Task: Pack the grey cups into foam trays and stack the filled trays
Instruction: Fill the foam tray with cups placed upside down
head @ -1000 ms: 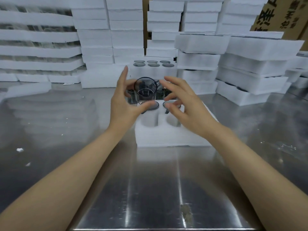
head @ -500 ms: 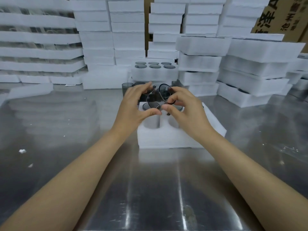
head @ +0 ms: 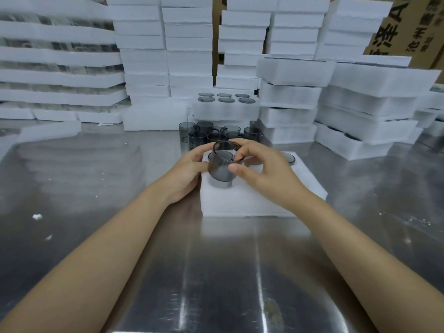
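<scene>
While the right hand [head: 264, 175] pinches the grey cup [head: 219, 168], thumb on the near wall and forefinger arched over the rim, I see the left hand [head: 188, 170] curled against the cup's other side, so both hands are gripping it. The cup is tilted, mouth leaning away from me, with its base over the near left pocket of the foam tray [head: 252, 204]. From my feed I cannot tell whether the base already touches the foam. The hands are slightly blurred.

At the tray's far right corner, the dark rim of a seated cup [head: 288, 157] shows just past the right hand. The tray lies flat on the steel table [head: 216, 272].

Just beyond the tray stands a cluster of loose cups [head: 209, 135], upright and packed close together. Behind them is a filled tray [head: 225, 114], with six cup rims showing in two rows along its top.

Stacks of white foam fill the back of the table: long flat slabs [head: 60, 68] on the left, blocks [head: 144, 56] in the middle, and wider trays [head: 360, 97] on the right. A cardboard box [head: 408, 27] with printed characters shows at the top right. A few foam crumbs [head: 37, 216] lie on the steel to the left.
</scene>
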